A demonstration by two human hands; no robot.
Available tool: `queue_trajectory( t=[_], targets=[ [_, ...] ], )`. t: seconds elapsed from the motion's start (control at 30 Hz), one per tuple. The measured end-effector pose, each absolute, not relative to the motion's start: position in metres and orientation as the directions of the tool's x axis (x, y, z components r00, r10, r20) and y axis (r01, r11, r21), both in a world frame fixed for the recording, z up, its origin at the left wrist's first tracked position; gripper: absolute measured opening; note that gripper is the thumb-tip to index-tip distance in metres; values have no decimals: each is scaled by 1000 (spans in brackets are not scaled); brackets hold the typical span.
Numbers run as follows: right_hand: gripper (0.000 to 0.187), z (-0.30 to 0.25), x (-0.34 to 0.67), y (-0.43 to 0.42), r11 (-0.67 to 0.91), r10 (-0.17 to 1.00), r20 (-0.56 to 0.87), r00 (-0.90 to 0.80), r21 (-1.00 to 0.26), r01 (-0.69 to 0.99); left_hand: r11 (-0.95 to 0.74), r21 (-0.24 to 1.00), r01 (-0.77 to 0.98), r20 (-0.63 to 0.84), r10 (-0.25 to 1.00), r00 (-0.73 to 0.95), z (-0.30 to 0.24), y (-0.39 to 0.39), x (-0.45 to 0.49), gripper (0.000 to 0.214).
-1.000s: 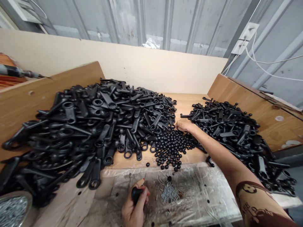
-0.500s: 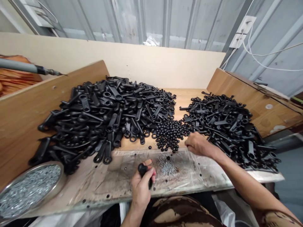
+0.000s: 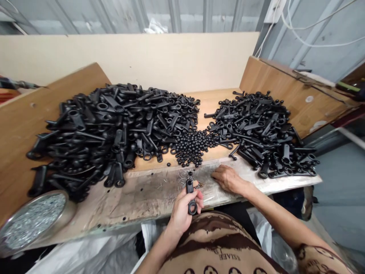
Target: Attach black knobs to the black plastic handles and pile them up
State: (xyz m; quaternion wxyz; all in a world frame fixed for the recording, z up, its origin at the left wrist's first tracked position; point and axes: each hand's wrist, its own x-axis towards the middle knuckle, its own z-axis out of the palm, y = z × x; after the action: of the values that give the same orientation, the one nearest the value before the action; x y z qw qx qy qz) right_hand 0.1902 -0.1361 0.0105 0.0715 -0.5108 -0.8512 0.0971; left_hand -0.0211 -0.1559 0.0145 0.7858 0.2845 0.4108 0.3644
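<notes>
My left hand (image 3: 180, 209) grips a black crank handle (image 3: 189, 186), a flat lever with a ring at its near end, held above the table's front edge. My right hand (image 3: 229, 179) rests low over the plastic-covered board to the right, fingers curled together; whatever may be between the fingertips is hidden. Small metal pins (image 3: 180, 183) lie scattered just beyond my left hand, partly covered by it. A heap of small black balls (image 3: 189, 146) spreads behind them.
A large pile of black crank handles (image 3: 122, 118) fills the left, and a smaller handle pile (image 3: 256, 129) the right. A metal bowl (image 3: 71, 207) of pins stands front left. Wooden side boards (image 3: 285, 87) and a pale back panel (image 3: 171, 61) enclose the table.
The view has shifted, and my right hand has moved from the right pile's edge toward the front of the table. My left hand has turned the handle so its ring shows.
</notes>
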Motion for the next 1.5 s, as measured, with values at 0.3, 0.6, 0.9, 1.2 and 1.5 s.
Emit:
queue_trajectory(
  t=[0.3, 0.6, 0.9, 1.2, 1.5],
  targets=[
    [18, 21, 180, -142, 160, 961, 45, -272, -894, 419, 338, 940, -44, -299, 880, 369, 8, -153, -7, 23],
    [19, 29, 145, -155, 22, 995, 30, -93, -997, -78, 130, 991, 41, -136, 942, 306, 15, -148, -5, 34],
    [18, 24, 129, -160, -26, 996, -43, 72, -974, -225, -53, 981, 184, 13, 977, 212, 20, -149, -8, 37],
    [17, 21, 126, -170, 9, 994, -9, 110, -987, -162, -136, 968, 212, 102, 981, 163, 15, -153, -8, 45],
    [15, 23, 120, -174, 184, 941, 234, 242, -959, 214, -288, 875, 390, 214, 952, 221, 12, -151, -7, 49]
  ],
)
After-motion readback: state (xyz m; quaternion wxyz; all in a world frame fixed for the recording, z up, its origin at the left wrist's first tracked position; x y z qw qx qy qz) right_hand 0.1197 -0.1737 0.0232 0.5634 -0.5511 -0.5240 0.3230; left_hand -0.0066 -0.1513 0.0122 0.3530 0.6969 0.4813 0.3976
